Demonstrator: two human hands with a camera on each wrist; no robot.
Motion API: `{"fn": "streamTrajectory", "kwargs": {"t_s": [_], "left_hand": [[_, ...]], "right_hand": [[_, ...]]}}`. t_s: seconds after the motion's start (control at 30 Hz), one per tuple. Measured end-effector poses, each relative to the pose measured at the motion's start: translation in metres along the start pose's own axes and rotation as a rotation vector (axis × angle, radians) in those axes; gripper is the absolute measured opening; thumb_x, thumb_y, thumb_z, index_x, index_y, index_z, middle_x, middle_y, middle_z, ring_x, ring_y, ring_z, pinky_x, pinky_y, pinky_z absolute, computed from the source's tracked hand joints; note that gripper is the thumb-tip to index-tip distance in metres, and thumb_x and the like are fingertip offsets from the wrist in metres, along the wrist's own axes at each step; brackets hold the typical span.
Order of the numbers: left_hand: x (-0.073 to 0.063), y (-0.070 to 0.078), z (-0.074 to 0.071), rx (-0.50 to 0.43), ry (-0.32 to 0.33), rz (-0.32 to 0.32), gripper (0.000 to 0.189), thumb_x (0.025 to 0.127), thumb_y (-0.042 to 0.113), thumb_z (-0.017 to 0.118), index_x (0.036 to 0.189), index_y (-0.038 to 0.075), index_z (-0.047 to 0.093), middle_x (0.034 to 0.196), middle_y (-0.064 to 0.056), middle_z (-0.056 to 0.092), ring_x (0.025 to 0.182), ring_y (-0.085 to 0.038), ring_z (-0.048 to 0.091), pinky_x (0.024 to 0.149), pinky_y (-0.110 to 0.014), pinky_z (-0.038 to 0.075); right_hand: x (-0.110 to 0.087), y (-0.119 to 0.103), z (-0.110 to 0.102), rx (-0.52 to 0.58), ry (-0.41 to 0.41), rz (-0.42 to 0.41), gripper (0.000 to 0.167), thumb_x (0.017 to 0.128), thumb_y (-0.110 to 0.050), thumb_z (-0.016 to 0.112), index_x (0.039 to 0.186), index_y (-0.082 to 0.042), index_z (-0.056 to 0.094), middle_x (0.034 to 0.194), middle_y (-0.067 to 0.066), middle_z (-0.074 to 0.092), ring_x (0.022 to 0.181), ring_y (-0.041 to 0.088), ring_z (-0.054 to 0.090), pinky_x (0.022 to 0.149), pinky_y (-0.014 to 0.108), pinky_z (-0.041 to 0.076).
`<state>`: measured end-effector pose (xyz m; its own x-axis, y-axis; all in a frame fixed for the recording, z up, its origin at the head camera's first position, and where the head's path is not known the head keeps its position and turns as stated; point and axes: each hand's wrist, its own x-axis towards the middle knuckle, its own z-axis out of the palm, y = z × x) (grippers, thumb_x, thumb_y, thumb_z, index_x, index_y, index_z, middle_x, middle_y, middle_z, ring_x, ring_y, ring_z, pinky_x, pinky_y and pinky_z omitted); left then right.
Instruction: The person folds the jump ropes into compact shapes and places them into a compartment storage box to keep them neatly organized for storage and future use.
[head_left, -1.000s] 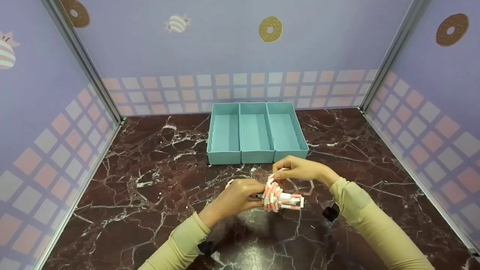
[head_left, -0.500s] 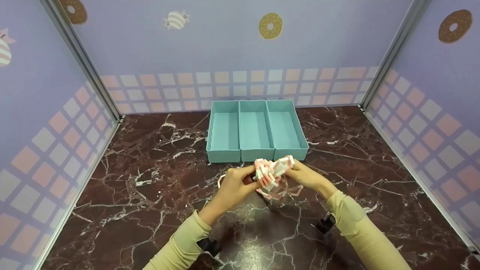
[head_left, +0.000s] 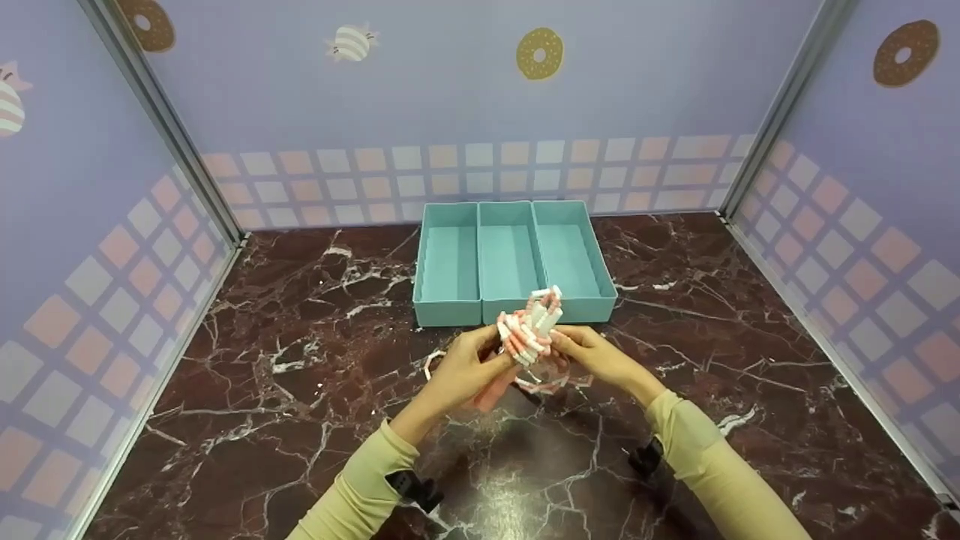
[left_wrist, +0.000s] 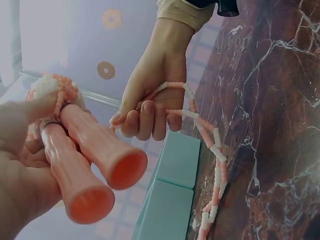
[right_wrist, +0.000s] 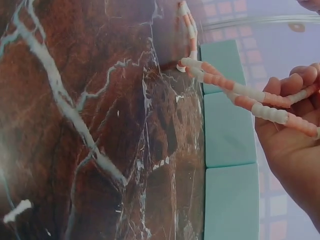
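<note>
Turned since a second ago, the bundled beaded rope point(head_left: 521, 337) points its loop toward the teal box point(head_left: 448, 313). Above the desk point(head_left: 225, 420), the left-hand grip point(head_left: 459, 370) clasps rope and pink handles point(left_wrist: 97, 140); the right-hand grip point(head_left: 606, 361) curls round trailing strands.

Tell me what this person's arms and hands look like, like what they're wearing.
Long, pale yellow fabric sleeves reach the wrists, with a small black device at each one. The left hand and right hand wear no gloves.

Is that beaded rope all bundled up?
Only partly: the rope is bunched by the handles in the left hand, but loose strands hang from the right hand.
</note>
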<state>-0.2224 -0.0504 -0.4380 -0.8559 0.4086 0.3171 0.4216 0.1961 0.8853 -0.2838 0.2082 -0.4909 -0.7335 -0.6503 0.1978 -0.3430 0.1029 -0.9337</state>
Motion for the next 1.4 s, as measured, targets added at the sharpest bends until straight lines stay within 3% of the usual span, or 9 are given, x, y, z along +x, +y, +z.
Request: {"fn": "streamTrajectory", "kwargs": {"t_s": [0.13, 0.23, 0.37, 0.6, 0.7, 0.9, 1.13, 1.27, 1.4], "left_hand": [[0.0, -0.002, -0.002, -0.079, -0.047, -0.008, 0.036, 0.095, 0.0, 0.064, 0.129, -0.014, 0.064, 0.112, -0.022, 0.072, 0.083, -0.012, 0.058, 0.071, -0.022, 0.05], [-0.001, -0.002, -0.003, -0.133, -0.076, 0.005, 0.04, 0.096, 0.003, 0.068, 0.132, -0.016, 0.062, 0.125, -0.027, 0.07, 0.097, -0.015, 0.063, 0.084, -0.025, 0.054], [0.0, -0.005, -0.004, -0.175, -0.078, 0.007, 0.041, 0.097, 0.011, 0.072, 0.128, -0.015, 0.063, 0.121, -0.025, 0.071, 0.102, -0.016, 0.064, 0.091, -0.027, 0.054], [0.001, -0.01, -0.004, -0.147, -0.036, -0.051, 0.038, 0.101, 0.024, 0.073, 0.118, -0.01, 0.068, 0.096, -0.006, 0.069, 0.081, -0.011, 0.06, 0.07, -0.023, 0.051], [0.002, -0.012, -0.006, -0.126, 0.0, -0.071, 0.034, 0.1, 0.022, 0.074, 0.116, -0.007, 0.069, 0.09, -0.002, 0.067, 0.077, -0.01, 0.058, 0.065, -0.022, 0.049], [0.003, -0.019, -0.009, -0.096, 0.092, -0.082, 0.027, 0.099, 0.014, 0.075, 0.115, -0.008, 0.07, 0.091, -0.006, 0.069, 0.076, -0.01, 0.059, 0.065, -0.022, 0.05], [0.007, -0.026, -0.016, -0.081, 0.218, -0.062, 0.025, 0.097, 0.008, 0.076, 0.114, -0.009, 0.071, 0.091, -0.009, 0.071, 0.074, -0.01, 0.06, 0.064, -0.02, 0.052], [0.007, -0.031, -0.021, -0.027, 0.231, -0.066, 0.027, 0.096, 0.009, 0.078, 0.116, -0.008, 0.071, 0.09, -0.006, 0.069, 0.075, -0.01, 0.057, 0.064, -0.02, 0.048], [0.009, -0.032, -0.028, 0.036, 0.273, -0.077, 0.028, 0.095, 0.012, 0.081, 0.113, -0.007, 0.072, 0.088, -0.006, 0.07, 0.07, -0.009, 0.058, 0.06, -0.02, 0.049]], "right_hand": [[-0.001, 0.003, 0.002, -0.005, 0.01, 0.005, 0.039, 0.116, -0.014, 0.04, 0.095, 0.017, 0.051, 0.079, 0.007, 0.053, 0.071, 0.016, 0.051, 0.065, 0.026, 0.044], [-0.002, 0.005, 0.004, -0.004, 0.007, -0.01, 0.041, 0.116, -0.02, 0.043, 0.097, 0.014, 0.055, 0.078, 0.011, 0.053, 0.07, 0.017, 0.05, 0.064, 0.027, 0.045], [-0.004, 0.005, 0.008, 0.006, 0.013, -0.016, 0.042, 0.115, -0.022, 0.044, 0.095, 0.012, 0.056, 0.077, 0.015, 0.051, 0.069, 0.016, 0.05, 0.064, 0.028, 0.045], [-0.008, 0.007, 0.012, -0.022, 0.05, 0.006, 0.035, 0.115, -0.012, 0.042, 0.091, 0.01, 0.055, 0.078, 0.0, 0.052, 0.067, 0.011, 0.048, 0.058, 0.028, 0.04], [-0.011, 0.009, 0.015, -0.049, 0.069, 0.006, 0.033, 0.115, -0.008, 0.042, 0.091, 0.01, 0.054, 0.077, 0.004, 0.053, 0.064, 0.011, 0.046, 0.055, 0.027, 0.038], [-0.016, 0.007, 0.025, -0.096, 0.101, 0.018, 0.03, 0.113, -0.007, 0.046, 0.099, 0.017, 0.056, 0.077, 0.019, 0.055, 0.064, 0.012, 0.047, 0.055, 0.023, 0.038], [-0.023, -0.003, 0.03, -0.313, 0.225, 0.049, 0.022, 0.11, -0.01, 0.056, 0.091, -0.001, 0.061, 0.068, 0.01, 0.058, 0.058, 0.005, 0.049, 0.053, 0.02, 0.039], [-0.025, -0.013, 0.028, -0.452, 0.217, 0.001, 0.019, 0.109, -0.011, 0.059, 0.09, -0.006, 0.06, 0.065, 0.009, 0.058, 0.056, 0.002, 0.047, 0.051, 0.021, 0.038], [-0.028, -0.023, 0.023, -0.61, 0.225, -0.064, 0.019, 0.107, -0.009, 0.061, 0.089, -0.008, 0.057, 0.065, -0.003, 0.053, 0.057, 0.003, 0.044, 0.051, 0.023, 0.037]]}}
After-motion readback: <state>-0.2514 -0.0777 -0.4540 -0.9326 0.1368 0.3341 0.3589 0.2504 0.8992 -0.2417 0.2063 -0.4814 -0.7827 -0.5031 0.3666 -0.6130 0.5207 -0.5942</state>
